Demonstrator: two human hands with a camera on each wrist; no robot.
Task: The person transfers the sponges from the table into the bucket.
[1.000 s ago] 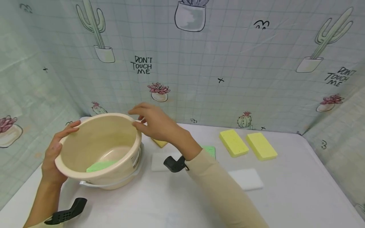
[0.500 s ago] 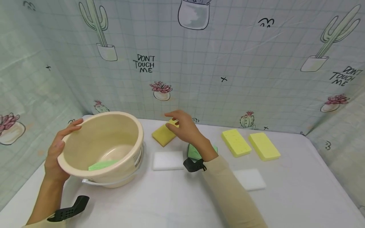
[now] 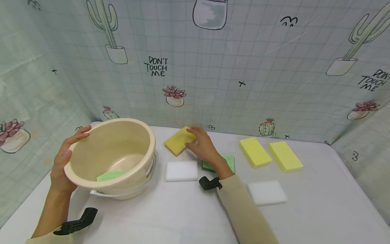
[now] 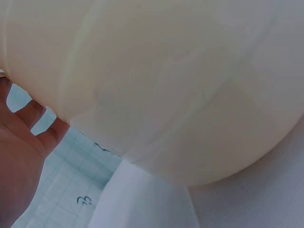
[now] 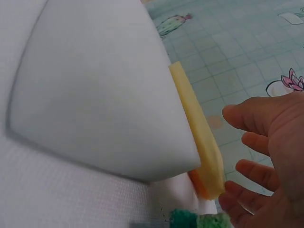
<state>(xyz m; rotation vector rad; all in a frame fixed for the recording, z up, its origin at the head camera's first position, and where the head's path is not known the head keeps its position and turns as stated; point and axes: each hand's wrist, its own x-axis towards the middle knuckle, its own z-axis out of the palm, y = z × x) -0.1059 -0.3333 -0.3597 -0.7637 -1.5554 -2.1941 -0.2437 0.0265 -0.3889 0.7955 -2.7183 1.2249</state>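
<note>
left hand (image 3: pixel 62 162) grips bucket (image 3: pixel 112 156) rim | right hand (image 3: pixel 203 146) touches diagonal sponge (image 3: pixel 179 139), fingers loose

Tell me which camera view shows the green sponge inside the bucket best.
The head view: the green sponge lies in plain sight on the bucket floor. The left wrist view shows only the bucket's outer wall, no sponge. The right wrist view shows neither; the green sponge at its bottom edge is another one.

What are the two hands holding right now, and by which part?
The left hand grips the beige bucket by its rim. The right hand rests on the far edge of a dark yellow sponge; a firm grip cannot be told.
</note>
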